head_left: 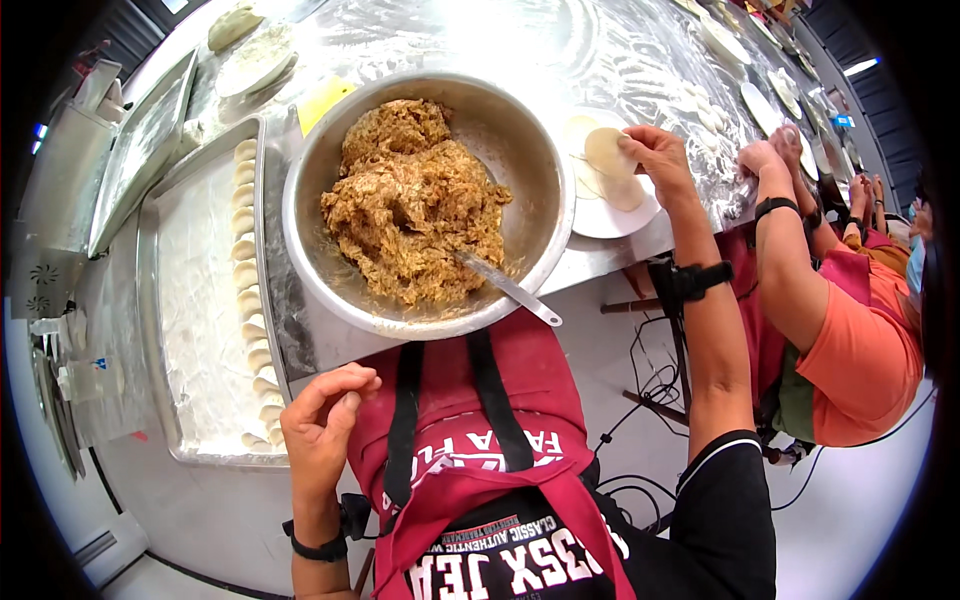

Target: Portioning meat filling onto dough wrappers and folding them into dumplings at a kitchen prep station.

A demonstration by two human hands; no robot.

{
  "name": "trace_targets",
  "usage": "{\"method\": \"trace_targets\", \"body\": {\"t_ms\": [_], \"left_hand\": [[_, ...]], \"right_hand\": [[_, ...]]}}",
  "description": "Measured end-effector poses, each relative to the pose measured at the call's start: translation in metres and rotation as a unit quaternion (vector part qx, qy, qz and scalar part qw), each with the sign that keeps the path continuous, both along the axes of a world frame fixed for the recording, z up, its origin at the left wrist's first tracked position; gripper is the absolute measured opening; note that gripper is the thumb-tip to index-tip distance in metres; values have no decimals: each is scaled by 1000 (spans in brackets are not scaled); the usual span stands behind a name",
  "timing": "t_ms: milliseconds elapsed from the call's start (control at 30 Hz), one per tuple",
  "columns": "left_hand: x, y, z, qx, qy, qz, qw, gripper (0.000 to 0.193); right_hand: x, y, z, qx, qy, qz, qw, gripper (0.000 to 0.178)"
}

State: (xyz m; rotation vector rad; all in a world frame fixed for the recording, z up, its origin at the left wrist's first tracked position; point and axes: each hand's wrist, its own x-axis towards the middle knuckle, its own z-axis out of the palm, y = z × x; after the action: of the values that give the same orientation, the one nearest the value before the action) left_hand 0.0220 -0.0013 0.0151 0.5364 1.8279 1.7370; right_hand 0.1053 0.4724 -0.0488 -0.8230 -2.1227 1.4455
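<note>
My right hand (660,162) pinches the edge of a thin round dumpling wrapper (606,152), lifted over a white plate (612,228) where other wrappers (622,192) lie. Near the table's front edge, my left hand (325,415) is empty, its fingers loosely bent and the thumb a little apart. Between the hands stands a large metal bowl (535,150) with a heap of brown minced filling (410,215). A flat metal spatula (510,287) is stuck in the filling, its handle resting over the bowl's near rim.
Left of the bowl lies a floured metal tray (195,320) with a row of folded dumplings (245,240) along its right side. Beyond sits a lump of dough (235,25). A co-worker's hands (775,150) are at the table on the right. Cables (650,385) hang below the table.
</note>
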Motion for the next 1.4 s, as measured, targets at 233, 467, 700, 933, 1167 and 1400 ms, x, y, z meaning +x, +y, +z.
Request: {"method": "trace_targets", "body": {"t_ms": [233,467,700,933,1167,1400], "left_hand": [[0,26,6,82,-119,-69,987,18],[-3,60,0,160,-329,-119,923,47],[3,69,2,230,-352,-79,904,42],[2,60,-4,197,-315,-50,927,30],[1,40,-1,186,-321,34,928,37],[5,33,14,266,-450,1,852,43]], "right_hand": [[13,-88,57,-138,146,29,979,17],[8,-183,109,-154,218,165,950,18],[1,-230,99,-115,120,295,941,22],[1,-252,88,-154,171,267,936,31],[-1,-258,99,128,152,270,942,28],[-6,-282,100,206,215,376,877,31]]}}
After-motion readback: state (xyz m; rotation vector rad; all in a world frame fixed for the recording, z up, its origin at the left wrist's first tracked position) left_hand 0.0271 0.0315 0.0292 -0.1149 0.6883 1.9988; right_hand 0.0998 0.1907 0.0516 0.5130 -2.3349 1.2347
